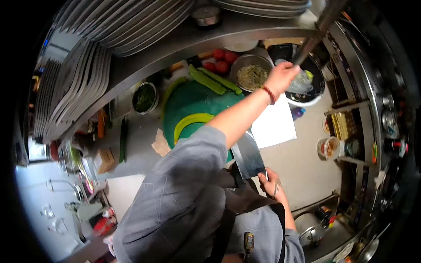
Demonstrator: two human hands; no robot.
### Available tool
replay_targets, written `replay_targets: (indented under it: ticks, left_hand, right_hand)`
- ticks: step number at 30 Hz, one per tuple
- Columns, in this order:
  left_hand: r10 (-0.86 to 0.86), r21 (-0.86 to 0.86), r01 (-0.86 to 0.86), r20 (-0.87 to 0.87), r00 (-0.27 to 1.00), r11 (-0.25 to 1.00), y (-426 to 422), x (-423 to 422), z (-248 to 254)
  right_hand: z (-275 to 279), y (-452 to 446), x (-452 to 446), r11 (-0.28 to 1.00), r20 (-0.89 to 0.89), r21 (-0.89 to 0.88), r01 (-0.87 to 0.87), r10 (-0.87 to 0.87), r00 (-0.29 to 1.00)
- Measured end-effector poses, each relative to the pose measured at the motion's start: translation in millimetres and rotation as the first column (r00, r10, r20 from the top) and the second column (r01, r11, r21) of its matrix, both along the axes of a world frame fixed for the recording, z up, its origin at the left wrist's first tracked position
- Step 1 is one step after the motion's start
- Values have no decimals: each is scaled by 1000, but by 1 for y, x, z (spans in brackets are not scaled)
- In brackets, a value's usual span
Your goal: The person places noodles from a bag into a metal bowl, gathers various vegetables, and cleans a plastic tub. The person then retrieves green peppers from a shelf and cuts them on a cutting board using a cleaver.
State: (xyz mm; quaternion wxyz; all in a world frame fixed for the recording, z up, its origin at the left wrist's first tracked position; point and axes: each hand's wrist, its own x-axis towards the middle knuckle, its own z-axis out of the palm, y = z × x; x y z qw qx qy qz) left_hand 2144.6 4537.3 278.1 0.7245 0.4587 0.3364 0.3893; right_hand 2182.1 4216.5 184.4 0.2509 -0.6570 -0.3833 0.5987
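My left hand (281, 79), with a red bracelet at its wrist, reaches out beside a metal post (308, 47) and the edge of a black-lined bin (318, 72). Its fingers are curled; what they hold, if anything, is hidden. Low by my body, my right hand (272, 184) grips a broad-bladed cleaver (249, 154). A round green cutting board (186, 98) lies partly under my left arm. On it are a curved yellow-green strip (188, 120) and long green vegetable pieces (208, 81) near its far edge.
A metal bowl of chopped food (251, 75) stands beside tomatoes (222, 61). Left of the board are a container of greens (145, 97) and a cucumber (123, 139). Overhead, a shelf (210, 46) carries stacked plates (131, 22). A white sheet (274, 125) lies right.
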Motion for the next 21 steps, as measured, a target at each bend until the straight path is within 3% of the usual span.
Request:
replay_targets:
  ticks: [1,3,5,6,7,8,9,10,11,12,13,15,17,18,20,21]
  left_hand:
    - [54,80,-62,108,993,995,-9,-6,-5]
    - [191,349,-186,21,981,919,-13,-48,-26]
    - [411,391,-266,-355,840,881,-6,-121,-39]
    - [404,400,-146,-700,589,905,-2,-164,-27]
    - [649,635,-194,-634,421,747,15,-209,-81]
    - [634,612,-176,-715,295,771,21,-244,-74]
    - [747,750,-43,-648,146,659,44,-303,-133]
    - [631,632,-30,-775,-46,774,52,-348,-153]
    - [608,560,244,-758,-237,792,79,-415,-228]
    - [203,222,-178,-972,-120,959,75,-415,-196]
    - [194,211,-172,-975,-108,962,82,-430,-213]
    - [65,66,-2,-992,-108,998,92,-465,-244]
    - [120,119,19,-985,-126,993,85,-455,-242]
    - [30,-30,168,-939,-343,985,95,-454,-250]
    - [-91,-251,243,-847,-524,937,105,-455,-256]
    - [-89,-251,247,-848,-522,936,102,-460,-254]
  right_hand:
    - [-5,-1,2,1000,-23,-5,4,-4,1000]
    - [-5,1,6,1000,-49,-11,-15,14,999]
    - [6,8,4,988,-177,-146,53,-79,981]
    - [1,6,3,989,-215,-119,87,-111,970]
    - [2,5,3,989,-215,-116,90,-113,970]
    - [6,6,3,988,-217,-129,85,-111,970]
    - [7,7,2,987,-217,-141,83,-113,970]
    - [6,7,1,992,-194,-112,64,-85,977]
    - [9,9,-2,991,-184,-113,75,-95,978]
    - [16,9,-6,985,-174,-141,95,-119,977]
    - [20,9,-9,979,-164,-171,115,-144,976]
    - [18,5,-17,976,-132,-175,127,-151,980]
    - [35,10,-28,985,-93,-111,129,-140,986]
    - [59,19,-36,962,-127,-228,152,-184,975]
    - [61,18,-41,981,-177,-140,134,-157,972]
    - [63,18,-46,983,-207,-113,143,-164,964]
